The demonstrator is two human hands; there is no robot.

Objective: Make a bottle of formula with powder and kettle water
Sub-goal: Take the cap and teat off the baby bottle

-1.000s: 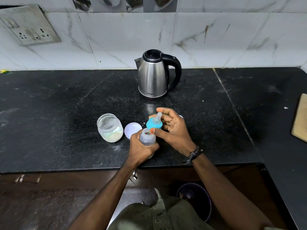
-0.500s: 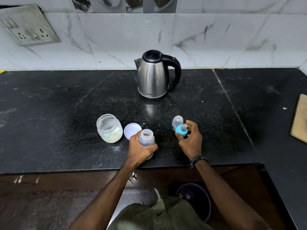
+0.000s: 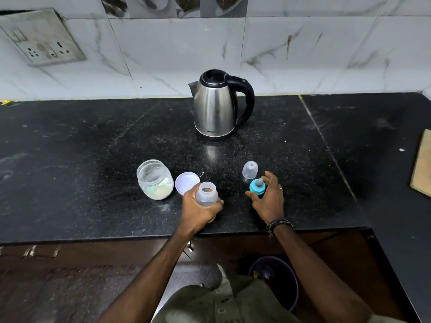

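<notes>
My left hand [image 3: 198,209] grips the clear, uncapped baby bottle [image 3: 206,194], which stands upright near the counter's front edge. To its right, the teal nipple ring [image 3: 257,188] sits upright on the counter, with my right hand [image 3: 269,200] curled round it, thumb on its left and fingers behind. The bottle's clear dome cap [image 3: 250,169] stands just behind the ring. A glass jar [image 3: 155,180] with pale powder in its bottom is open at the left, its white lid [image 3: 186,186] lying beside it. The steel kettle [image 3: 215,108] with a black handle stands at the back.
The black stone counter [image 3: 81,159] runs wall to wall, with a seam right of the kettle. A wooden board [image 3: 422,164] lies at the right edge. A wall socket [image 3: 42,40] is at the upper left. A dark bucket [image 3: 275,283] stands on the floor below.
My right hand took the teal nipple ring off the bottle, moved it right and lowered it to the counter by the dome cap. My left hand kept hold of the bottle.
</notes>
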